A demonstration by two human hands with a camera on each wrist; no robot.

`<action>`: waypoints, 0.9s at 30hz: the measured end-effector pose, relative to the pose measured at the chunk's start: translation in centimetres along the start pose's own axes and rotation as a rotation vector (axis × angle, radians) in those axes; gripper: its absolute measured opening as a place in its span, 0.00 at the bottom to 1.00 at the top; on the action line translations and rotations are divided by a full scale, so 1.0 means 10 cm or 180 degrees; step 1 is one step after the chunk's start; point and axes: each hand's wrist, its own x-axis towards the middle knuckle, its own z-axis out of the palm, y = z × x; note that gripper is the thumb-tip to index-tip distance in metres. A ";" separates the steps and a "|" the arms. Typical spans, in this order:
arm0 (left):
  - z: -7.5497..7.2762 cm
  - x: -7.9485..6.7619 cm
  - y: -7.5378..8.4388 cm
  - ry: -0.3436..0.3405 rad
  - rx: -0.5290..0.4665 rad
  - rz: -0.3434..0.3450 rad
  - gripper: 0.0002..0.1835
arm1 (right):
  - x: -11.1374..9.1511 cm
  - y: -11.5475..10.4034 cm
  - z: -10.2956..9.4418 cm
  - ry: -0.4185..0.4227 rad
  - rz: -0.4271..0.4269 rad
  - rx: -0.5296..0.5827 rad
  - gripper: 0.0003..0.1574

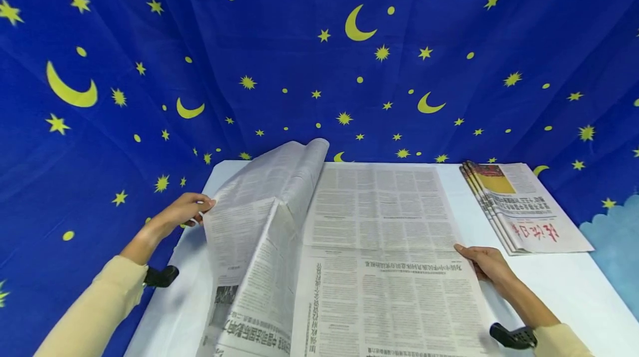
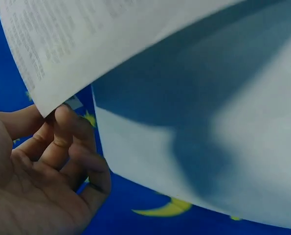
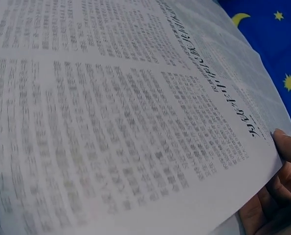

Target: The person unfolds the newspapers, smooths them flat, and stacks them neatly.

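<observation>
An open newspaper [image 1: 379, 224] spreads across the white table, its left pages raised and bent over in a loose fold. My left hand [image 1: 187, 210] pinches the outer edge of the lifted left page, and the left wrist view shows a corner of that page [image 2: 62, 63] between thumb and fingertips, held above the table. On the other side, my right hand [image 1: 486, 268] grips the right edge of the newspaper, thumb on top and fingers beneath. In the right wrist view the printed page [image 3: 111, 137] slopes up to that thumb [image 3: 287, 147].
A stack of folded newspapers [image 1: 529, 213] lies at the back right of the white table [image 1: 564, 285]. Behind the table hangs a blue cloth [image 1: 279, 57] with yellow moons and stars. Each wrist wears a small black device [image 1: 162, 276].
</observation>
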 end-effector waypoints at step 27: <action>0.19 0.07 -0.91 0.1106 0.0758 -0.0048 0.16 | 0.14 0.14 -0.29 0.1030 -0.0833 -0.1956 0.29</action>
